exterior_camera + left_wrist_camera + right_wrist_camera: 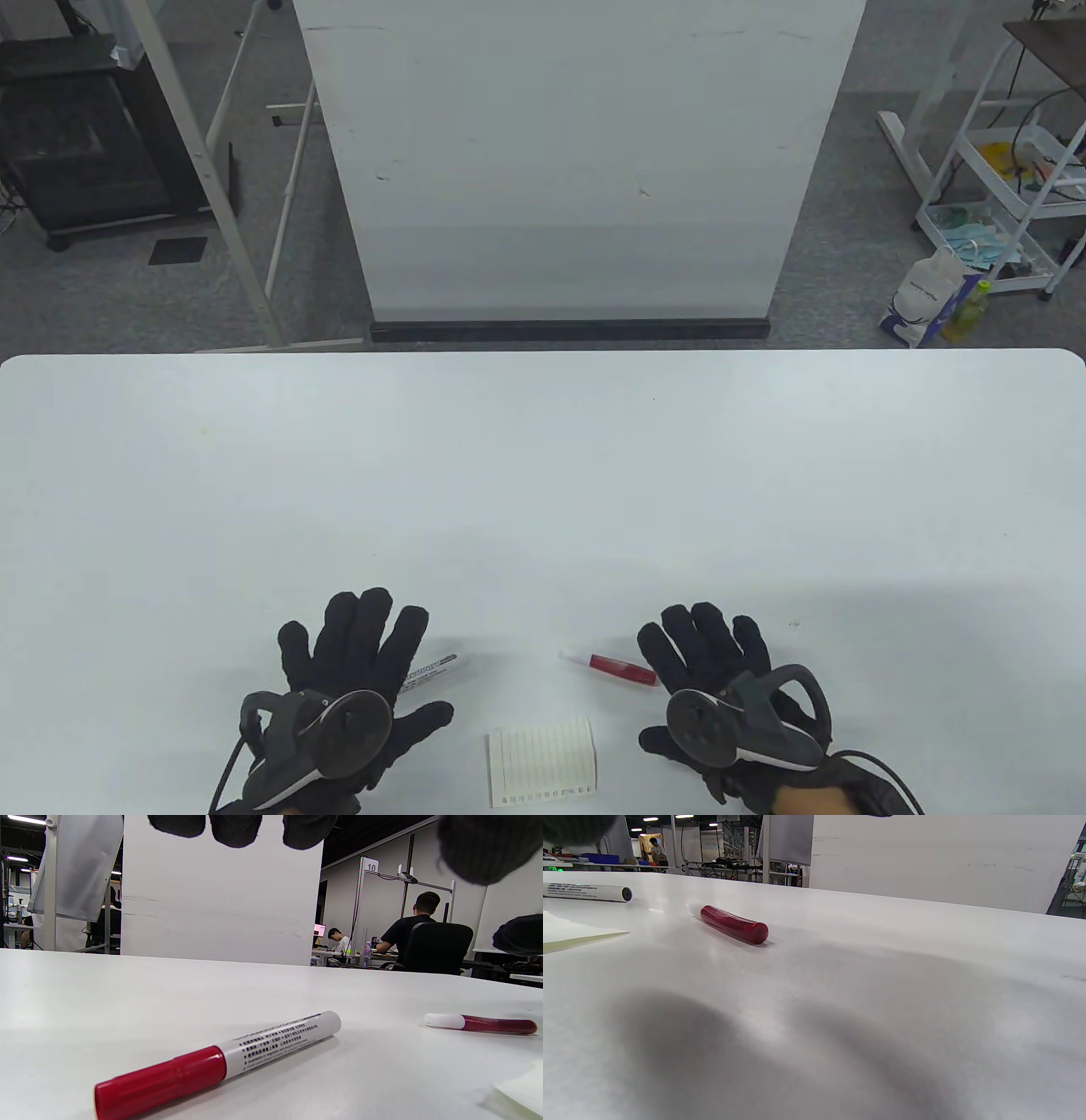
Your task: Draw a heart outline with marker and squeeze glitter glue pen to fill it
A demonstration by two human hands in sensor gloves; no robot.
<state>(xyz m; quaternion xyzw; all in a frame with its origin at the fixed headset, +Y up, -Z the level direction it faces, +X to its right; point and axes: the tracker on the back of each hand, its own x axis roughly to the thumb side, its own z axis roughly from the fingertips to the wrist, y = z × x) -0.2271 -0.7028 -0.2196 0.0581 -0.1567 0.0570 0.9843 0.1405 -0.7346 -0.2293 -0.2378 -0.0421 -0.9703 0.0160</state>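
Observation:
A white marker point(433, 670) point(220, 1063) point(587, 892) with a red cap lies on the white table point(543, 475), partly hidden under my left hand point(356, 671). That hand hovers flat above it with fingers point(235, 830) spread, holding nothing. A red glitter glue pen point(612, 666) point(483, 1024) point(734, 924) with a white tip lies just left of my right hand point(708, 658). The right hand is also flat and spread, touching nothing I can see. A small lined paper sheet point(541, 760) point(568, 933) point(524, 1090) lies between the two hands near the front edge.
A large white board point(577, 161) stands behind the table's far edge. A trolley with supplies point(1001, 204) stands on the floor at the right, a dark cabinet point(76, 144) at the left. People sit at desks point(407, 938) in the background.

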